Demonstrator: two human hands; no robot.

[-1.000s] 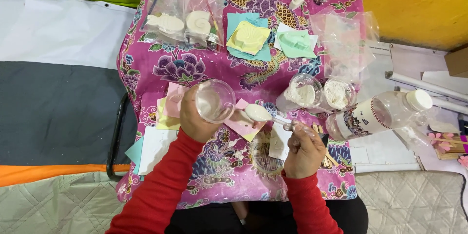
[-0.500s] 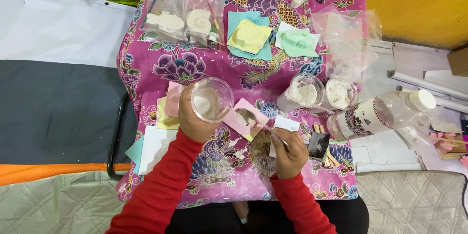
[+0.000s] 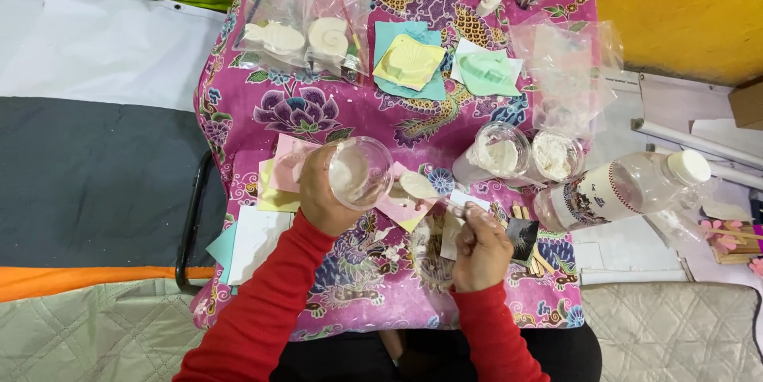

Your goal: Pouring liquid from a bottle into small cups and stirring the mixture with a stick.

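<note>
Plastic cup (image 3: 359, 173), clear and holding a pale white mix, sits tilted in the left hand (image 3: 322, 195), its open mouth turned up toward the camera and a little to the right; its long axis leans from lower left to upper right. The left fingers wrap round the cup's wall from the left, closed on it, holding it above the pink flowered cloth (image 3: 318, 112). Just right of the cup lies a pale shell-shaped cast (image 3: 416, 185) on pink paper. The right hand (image 3: 479, 248) is curled, fingers pressed together on a thin stick (image 3: 450, 205) whose long axis runs from the hand up and left toward the cast; how tightly it pinches I cannot tell. Beyond stand two clear tubs of white powder (image 3: 501, 151), and a plastic bottle (image 3: 620, 191) lies on its side, cap pointing right.
</note>
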